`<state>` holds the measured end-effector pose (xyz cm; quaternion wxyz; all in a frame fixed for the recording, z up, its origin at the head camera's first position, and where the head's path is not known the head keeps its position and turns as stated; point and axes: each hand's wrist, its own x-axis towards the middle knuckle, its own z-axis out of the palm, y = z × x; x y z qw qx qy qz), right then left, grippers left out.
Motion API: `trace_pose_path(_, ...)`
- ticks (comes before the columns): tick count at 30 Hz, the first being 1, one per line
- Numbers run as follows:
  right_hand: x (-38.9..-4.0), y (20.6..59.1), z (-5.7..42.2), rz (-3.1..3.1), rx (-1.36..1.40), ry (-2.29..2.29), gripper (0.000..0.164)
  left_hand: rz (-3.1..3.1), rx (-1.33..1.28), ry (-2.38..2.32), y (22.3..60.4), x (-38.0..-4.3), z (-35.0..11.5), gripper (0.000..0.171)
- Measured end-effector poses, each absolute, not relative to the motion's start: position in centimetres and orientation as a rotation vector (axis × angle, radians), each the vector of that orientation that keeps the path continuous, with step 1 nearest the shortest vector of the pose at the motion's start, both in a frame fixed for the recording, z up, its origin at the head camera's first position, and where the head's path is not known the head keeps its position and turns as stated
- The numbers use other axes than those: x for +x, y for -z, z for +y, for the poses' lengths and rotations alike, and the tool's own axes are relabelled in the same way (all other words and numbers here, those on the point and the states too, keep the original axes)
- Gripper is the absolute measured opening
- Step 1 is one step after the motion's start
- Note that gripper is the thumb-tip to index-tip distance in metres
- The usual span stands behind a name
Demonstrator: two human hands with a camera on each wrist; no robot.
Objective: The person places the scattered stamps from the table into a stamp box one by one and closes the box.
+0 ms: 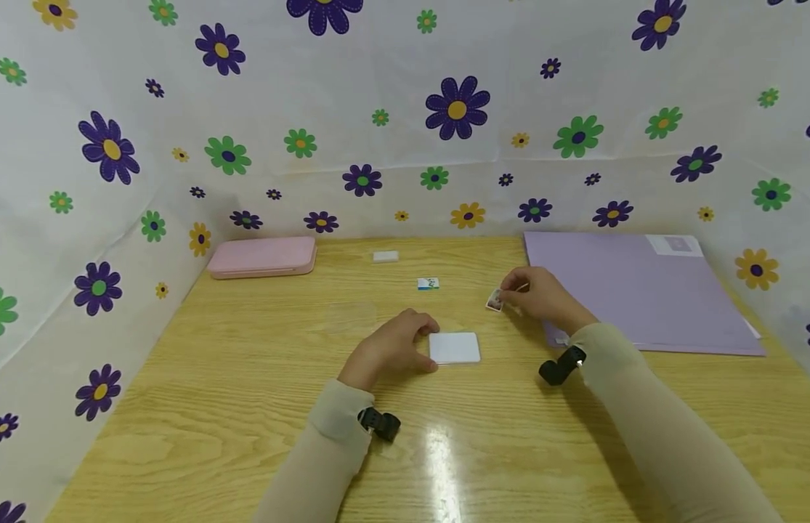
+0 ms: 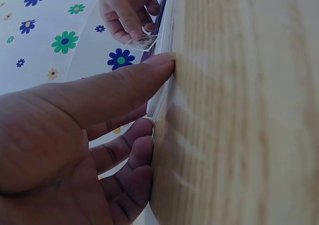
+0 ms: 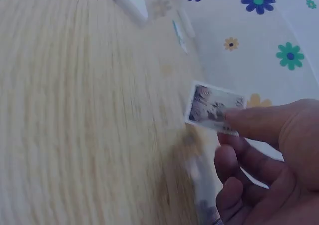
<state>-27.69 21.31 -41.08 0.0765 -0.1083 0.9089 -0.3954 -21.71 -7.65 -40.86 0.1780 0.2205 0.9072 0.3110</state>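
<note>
In the head view, my left hand is at the left end of a flat white rectangular block lying on the table. Its thumb and index finger reach the block's two left corners and hold it across its width. My right hand pinches a small postage stamp between thumb and fingers, just above the table near the purple folder. The stamp has a white border and a greyish-brown picture. In the left wrist view, the thumb lies along the block's near edge.
A pink case lies at the back left. Behind the block are a small white piece and a small blue, green and white piece. A clear sheet lies left of them. The purple folder covers the right.
</note>
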Motion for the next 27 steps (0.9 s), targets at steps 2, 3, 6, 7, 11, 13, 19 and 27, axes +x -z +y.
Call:
trace_pose_path(2,-27.4,40.8,21.3,2.688,-0.358,1.235,0.008,2.569,0.621,-0.873,40.8,-21.7,-7.6,0.055)
trace_pose_path(3,-27.2,40.7,21.3,2.675,-0.375,1.248,0.009,2.569,0.618,-0.872,40.7,-21.6,-7.6,0.054)
trace_pose_path(6,-26.9,40.5,21.2,2.650,-0.395,1.279,0.010,2.574,0.622,-0.865,40.6,-21.5,-7.5,0.054)
trace_pose_path(7,-26.8,40.4,21.2,2.644,-0.399,1.290,0.011,2.574,0.626,-0.862,40.5,-21.5,-7.5,0.053)
trace_pose_path(11,-26.3,40.2,21.0,2.620,-0.380,1.338,0.014,2.576,0.638,-0.857,40.5,-21.5,-7.3,0.052)
trace_pose_path(13,-25.9,39.8,20.8,2.603,-0.386,1.363,0.014,2.574,0.639,-0.855,40.5,-21.5,-7.3,0.052)
trace_pose_path(19,-24.5,37.7,19.2,2.568,-0.532,1.415,0.013,2.577,0.649,-0.848,40.6,-21.6,-7.3,0.053)
trace_pose_path(27,-23.7,35.7,17.6,2.496,-0.615,1.409,0.009,2.576,0.626,-0.855,40.6,-21.7,-7.2,0.054)
